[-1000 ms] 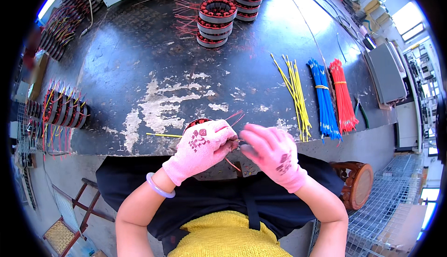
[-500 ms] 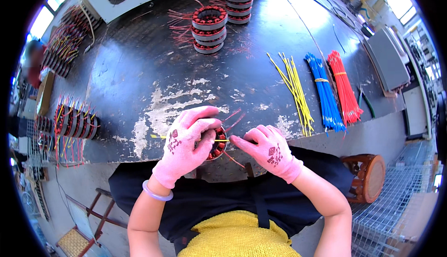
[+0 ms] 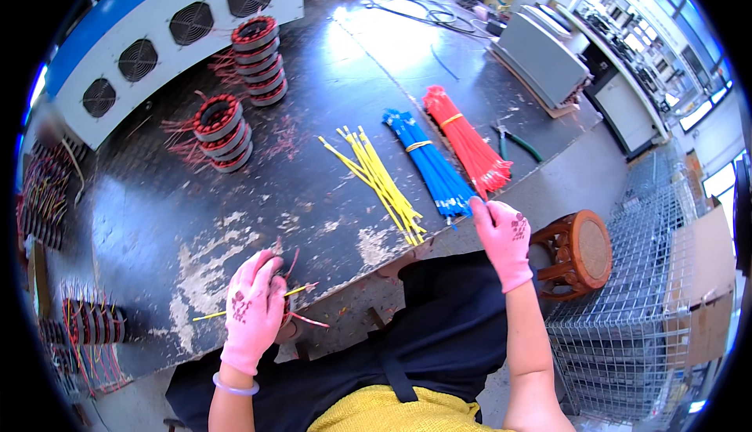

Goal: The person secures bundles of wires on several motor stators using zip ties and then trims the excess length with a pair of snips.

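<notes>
My left hand (image 3: pixel 255 305), in a pink glove, curls over a wound motor stator (image 3: pixel 287 305) at the table's front edge and hides most of it. A yellow wire (image 3: pixel 210 317) runs under the hand and comes out on its right side, where pinkish-red leads stick out too. My right hand (image 3: pixel 503 242), gloved alike, reaches to the near end of a red wire bundle (image 3: pixel 462 136). Its thumb and forefinger close on a red wire tip there, beside the lower end of a banded blue wire bundle (image 3: pixel 429 164). Loose yellow wires (image 3: pixel 377 189) lie left of the blue bundle.
Stacked stators (image 3: pixel 223 134) stand farther back, before a white cabinet with fans (image 3: pixel 192 23). More wired stators (image 3: pixel 94 322) sit at the left. Green-handled pliers (image 3: pixel 523 147) lie right of the red bundle. A wooden stool (image 3: pixel 583 256) and wire cages (image 3: pixel 619 338) are at my right.
My right hand has left the stator and the yellow wire and moved right to the red and blue bundles. My left hand stays at the stator. The view has turned right.
</notes>
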Motion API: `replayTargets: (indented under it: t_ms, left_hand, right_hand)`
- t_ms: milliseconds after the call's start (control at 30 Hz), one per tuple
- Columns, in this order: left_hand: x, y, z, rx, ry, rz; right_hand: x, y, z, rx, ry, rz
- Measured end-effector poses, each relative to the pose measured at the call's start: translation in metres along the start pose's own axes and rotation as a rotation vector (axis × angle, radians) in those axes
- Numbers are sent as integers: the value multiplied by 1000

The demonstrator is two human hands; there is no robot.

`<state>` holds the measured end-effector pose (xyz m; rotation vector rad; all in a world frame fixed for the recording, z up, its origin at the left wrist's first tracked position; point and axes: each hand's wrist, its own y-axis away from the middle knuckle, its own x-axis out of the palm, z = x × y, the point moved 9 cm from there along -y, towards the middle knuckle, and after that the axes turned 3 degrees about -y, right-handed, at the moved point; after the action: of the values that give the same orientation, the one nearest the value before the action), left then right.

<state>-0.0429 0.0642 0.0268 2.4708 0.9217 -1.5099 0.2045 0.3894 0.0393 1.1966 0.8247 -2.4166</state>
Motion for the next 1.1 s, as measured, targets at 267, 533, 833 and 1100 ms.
replayTargets:
  t_ms: [267,533,833,1100]
  left_hand:
    - [3,0,2,25,-3,-25]
    - [4,-1,0,28,-4,-27]
    - [-37,12,-112,566,-148,-338]
    - [-86,27,-114,635,-265,-512]
  right_hand:
    - [64,36,-48,573,-579,577]
    - [68,52,-45,461,-787,428]
    - [-32,84,140,-223,-882,582]
    - [29,70,173,-169,-880,641]
